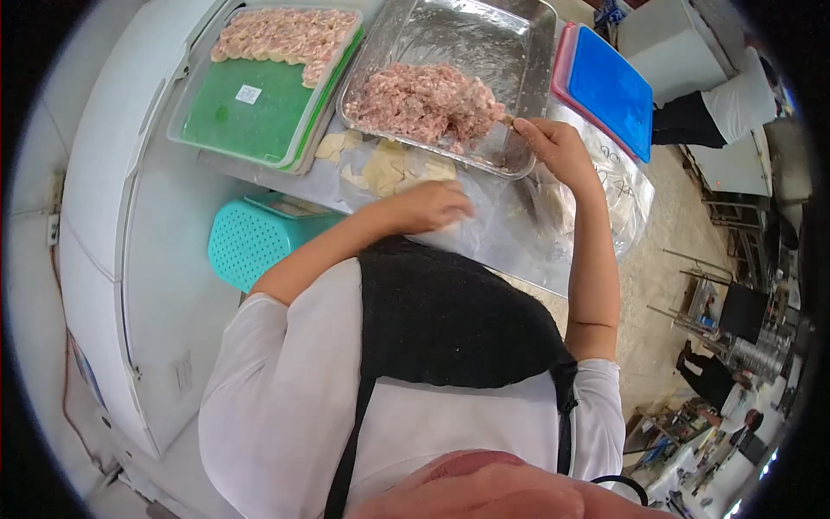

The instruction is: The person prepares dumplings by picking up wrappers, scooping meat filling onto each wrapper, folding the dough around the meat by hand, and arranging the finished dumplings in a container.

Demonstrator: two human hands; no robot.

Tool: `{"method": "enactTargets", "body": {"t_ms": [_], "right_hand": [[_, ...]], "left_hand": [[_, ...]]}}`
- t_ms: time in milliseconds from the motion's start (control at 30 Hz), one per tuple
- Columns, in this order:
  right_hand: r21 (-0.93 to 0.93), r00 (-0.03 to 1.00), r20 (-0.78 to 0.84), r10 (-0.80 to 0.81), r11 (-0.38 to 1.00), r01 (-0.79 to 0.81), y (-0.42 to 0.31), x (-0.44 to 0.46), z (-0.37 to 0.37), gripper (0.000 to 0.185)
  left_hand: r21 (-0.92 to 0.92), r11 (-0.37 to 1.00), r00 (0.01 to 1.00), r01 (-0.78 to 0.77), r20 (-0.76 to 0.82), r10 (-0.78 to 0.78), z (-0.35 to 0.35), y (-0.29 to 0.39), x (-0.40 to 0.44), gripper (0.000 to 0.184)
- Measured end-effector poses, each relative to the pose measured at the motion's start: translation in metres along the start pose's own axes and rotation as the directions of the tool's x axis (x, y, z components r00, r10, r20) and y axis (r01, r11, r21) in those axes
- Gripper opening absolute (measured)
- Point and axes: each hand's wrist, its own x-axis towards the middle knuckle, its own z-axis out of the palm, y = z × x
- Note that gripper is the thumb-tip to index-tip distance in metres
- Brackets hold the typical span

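My right hand (556, 149) is closed on the brownish handle of a small utensil (508, 121). Its far end is lost in a mound of pink minced meat (424, 99), so its kind cannot be made out. The meat lies in the near part of a metal tray (529, 82). Over the table edge nearest my body is my left hand (428, 208), its fingers smeared by motion. Just beyond it, pale yellow dough wrappers (393, 166) lie scattered on the tabletop.
At the left, a clear container (177, 130) with a green base bears rows of meat-filled pieces (277, 33). Blue and red lids (609, 86) and a marked plastic bag (618, 182) lie right. A turquoise basket (246, 242) stands below, beside a white freezer (164, 259). Other people are in the background.
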Motion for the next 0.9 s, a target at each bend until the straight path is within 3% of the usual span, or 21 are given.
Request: {"method": "enactTargets", "body": {"t_ms": [67, 133, 200, 333, 400, 433, 500, 633, 700, 733, 800, 833, 867, 900], "right_hand": [[0.022, 1.0, 0.014, -0.02, 1.0, 0.02, 0.01, 0.004, 0.001, 0.039], [0.046, 0.999, 0.021, -0.034, 0.998, 0.033, 0.017, 0.007, 0.004, 0.041], [0.009, 0.997, 0.066, -0.048, 0.999, 0.047, 0.017, 0.01, 0.007, 0.04], [-0.053, 0.991, 0.071, -0.114, 0.992, 0.118, 0.006, 0.014, 0.009, 0.04], [-0.306, 0.967, 0.062, -0.245, 0.918, 0.252, 0.003, 0.021, 0.012, 0.041], [-0.307, 0.968, 0.065, -0.244, 0.918, 0.252, 0.002, 0.025, 0.015, 0.041], [-0.571, 0.942, 0.14, -0.306, 0.752, 0.329, -0.002, 0.031, 0.025, 0.043], [-0.679, 0.966, 0.216, -0.144, 0.689, 0.255, 0.003, 0.022, 0.067, 0.046], [-0.618, 0.973, 0.203, -0.107, 0.757, 0.212, 0.005, 0.016, 0.065, 0.048], [-0.573, 0.969, 0.226, -0.1, 0.791, 0.216, 0.003, 0.015, 0.058, 0.047], [-0.534, 0.971, 0.217, -0.096, 0.821, 0.201, 0.012, 0.013, 0.055, 0.046], [-0.493, 0.973, 0.208, -0.098, 0.849, 0.191, 0.014, 0.011, 0.055, 0.045], [-0.494, 0.973, 0.209, -0.097, 0.848, 0.191, 0.014, 0.011, 0.055, 0.045], [-0.499, 0.973, 0.209, -0.098, 0.845, 0.192, 0.011, 0.01, 0.054, 0.046]], "left_hand": [[0.317, 0.923, 0.976, 0.217, -0.047, -0.214, -0.035, 0.005, -0.033, 0.026], [0.406, 0.82, 0.915, 0.403, -0.215, -0.343, -0.068, 0.008, -0.069, 0.026], [0.657, 0.607, 0.866, 0.447, -0.487, -0.112, -0.077, 0.008, -0.094, 0.03], [0.581, 0.552, 0.763, 0.598, -0.623, -0.171, -0.062, 0.012, -0.09, 0.034], [0.491, 0.657, 0.793, 0.573, -0.536, -0.291, -0.051, 0.0, -0.084, 0.035], [0.488, 0.658, 0.792, 0.573, -0.536, -0.292, -0.046, -0.003, -0.081, 0.035], [0.44, 0.607, 0.746, 0.662, -0.462, -0.479, -0.04, -0.008, -0.074, 0.025], [0.355, 0.624, 0.71, 0.696, -0.475, -0.521, -0.036, -0.03, -0.077, 0.022], [-0.003, 0.755, 0.705, 0.656, -0.356, -0.613, -0.039, -0.016, -0.078, 0.029], [-0.007, 0.755, 0.705, 0.656, -0.352, -0.616, -0.047, -0.011, -0.081, 0.029], [0.224, 0.789, 0.771, 0.572, -0.475, -0.424, -0.064, -0.008, -0.089, 0.028], [0.221, 0.791, 0.772, 0.571, -0.474, -0.424, -0.07, -0.014, -0.094, 0.028], [0.492, 0.689, 0.804, 0.533, -0.548, -0.231, -0.076, -0.02, -0.098, 0.028], [0.713, 0.502, 0.832, 0.489, -0.554, -0.024, -0.081, -0.018, -0.098, 0.028]]}}
